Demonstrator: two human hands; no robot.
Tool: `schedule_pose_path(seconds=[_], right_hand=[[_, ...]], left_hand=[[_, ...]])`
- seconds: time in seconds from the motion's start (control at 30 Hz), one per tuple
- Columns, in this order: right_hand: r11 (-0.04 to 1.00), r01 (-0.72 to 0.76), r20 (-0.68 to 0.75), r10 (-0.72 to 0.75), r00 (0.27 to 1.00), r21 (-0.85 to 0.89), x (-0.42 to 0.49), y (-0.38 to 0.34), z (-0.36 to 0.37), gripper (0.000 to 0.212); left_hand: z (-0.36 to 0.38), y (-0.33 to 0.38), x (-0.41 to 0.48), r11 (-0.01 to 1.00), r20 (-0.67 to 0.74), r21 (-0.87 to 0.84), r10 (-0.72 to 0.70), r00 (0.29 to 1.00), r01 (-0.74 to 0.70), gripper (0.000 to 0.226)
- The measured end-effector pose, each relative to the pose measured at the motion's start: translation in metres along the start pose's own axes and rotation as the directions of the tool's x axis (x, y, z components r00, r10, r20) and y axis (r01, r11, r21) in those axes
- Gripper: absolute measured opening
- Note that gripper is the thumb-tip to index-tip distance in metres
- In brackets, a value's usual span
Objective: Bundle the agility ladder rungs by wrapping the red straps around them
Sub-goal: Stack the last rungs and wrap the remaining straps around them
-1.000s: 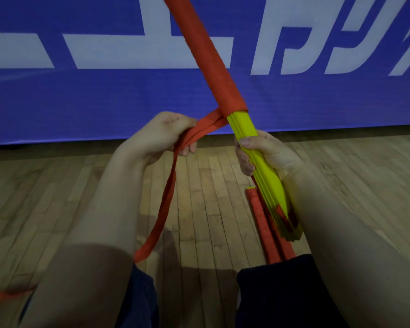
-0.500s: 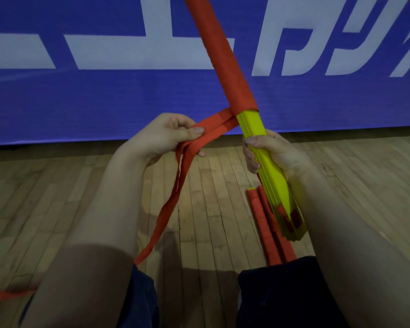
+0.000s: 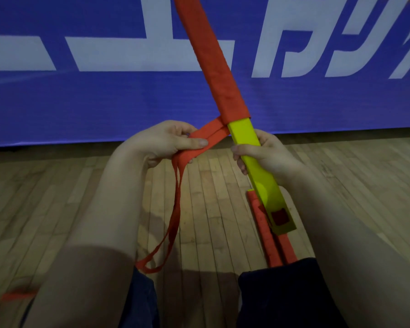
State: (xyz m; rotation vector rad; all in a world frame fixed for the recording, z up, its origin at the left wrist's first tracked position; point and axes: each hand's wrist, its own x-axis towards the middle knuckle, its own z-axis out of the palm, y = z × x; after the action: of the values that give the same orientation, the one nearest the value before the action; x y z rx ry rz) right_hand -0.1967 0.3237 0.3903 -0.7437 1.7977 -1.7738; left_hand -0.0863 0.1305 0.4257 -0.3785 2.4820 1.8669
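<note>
Blue banner (image 3: 104, 102) with large white lettering fills the background, above a wooden plank floor (image 3: 57, 197). Nearest the camera are the person's knees in dark shorts (image 3: 282, 294). Across the middle slants the bundle of yellow ladder rungs (image 3: 260, 171), its upper end tilted up and to the left in front of the banner, its lower end held clear of the floor above the right knee. The red strap (image 3: 211, 62) is wound closely round the upper length; the lower length is bare yellow. Two red wrapped rolls (image 3: 268, 237) lie side by side on the floor under the bundle's lower end. From the edge of the winding, the strap runs doubled to the left, then hangs in a loose loop down to the left knee. The right hand (image 3: 268, 152) grips the bare yellow part just below the winding, fingers curled round it. The left hand (image 3: 166, 143), just beside the bundle, pinches the doubled strap between thumb and fingers.
</note>
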Motion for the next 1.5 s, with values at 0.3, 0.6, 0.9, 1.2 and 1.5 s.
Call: schedule_pose_path(seconds=[0.3,0.6,0.9,1.2,1.5], right_hand=[[0.964,-0.248,-0.069,0.255,0.965,0.093,0.005,-0.005,0.016,0.025],[0.963,-0.253,-0.030,0.256,0.966,0.088,0.001,-0.005,0.018,0.023],[0.908,-0.091,-0.365,-0.072,0.928,-0.409,0.002,-0.003,0.040,0.047],[0.943,0.017,-0.251,-0.105,0.962,-0.331,0.001,-0.004,0.036,0.044],[0.981,-0.192,0.134,0.189,0.973,0.009,-0.011,-0.022,0.025,0.032]], left_hand=[[0.017,-0.002,0.004,0.988,-0.006,-0.097,0.124,0.992,-0.124,0.007],[0.022,-0.001,0.011,0.986,-0.081,-0.002,0.165,0.983,-0.165,0.012],[0.036,-0.002,0.018,0.990,-0.284,0.040,0.140,0.948,-0.135,0.052],[0.039,-0.007,0.027,0.932,-0.480,-0.264,0.095,0.872,-0.247,0.034],[0.034,-0.007,0.023,0.893,-0.553,-0.297,0.129,0.823,-0.339,0.032]])
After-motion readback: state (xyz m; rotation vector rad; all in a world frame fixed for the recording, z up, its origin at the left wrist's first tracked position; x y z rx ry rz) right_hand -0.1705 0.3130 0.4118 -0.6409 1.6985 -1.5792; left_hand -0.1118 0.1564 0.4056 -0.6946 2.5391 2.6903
